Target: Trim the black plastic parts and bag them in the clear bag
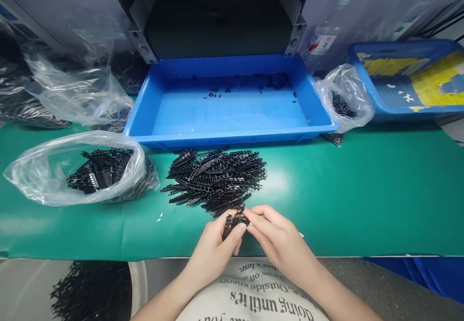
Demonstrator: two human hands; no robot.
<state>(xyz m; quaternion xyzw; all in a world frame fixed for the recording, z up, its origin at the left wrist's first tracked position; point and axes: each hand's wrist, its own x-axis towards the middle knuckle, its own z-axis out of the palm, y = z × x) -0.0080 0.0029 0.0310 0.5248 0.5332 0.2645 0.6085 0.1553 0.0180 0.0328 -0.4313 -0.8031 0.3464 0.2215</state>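
From my remote seat, I see my left hand (214, 246) gripping black parts (239, 219) at six o'clock of the pile (217, 176); my right hand (281, 236) pinches their three-o'clock edge. I judge this two-handed fitting or separating; next calls for steady fingertip pressure.

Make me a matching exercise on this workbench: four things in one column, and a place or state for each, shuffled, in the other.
Column one
1. Pile of black strips
2. Blue tray
3. Blue basket
4. Left hand

Column two
A. At the right side of the picture, with yellow patches inside
B. Holding black pieces between thumb and fingers
C. Heaped loose on the green table
D. Directly beyond the heap, with small black bits scattered on its floor

Right pairs: 1-C, 2-D, 3-A, 4-B
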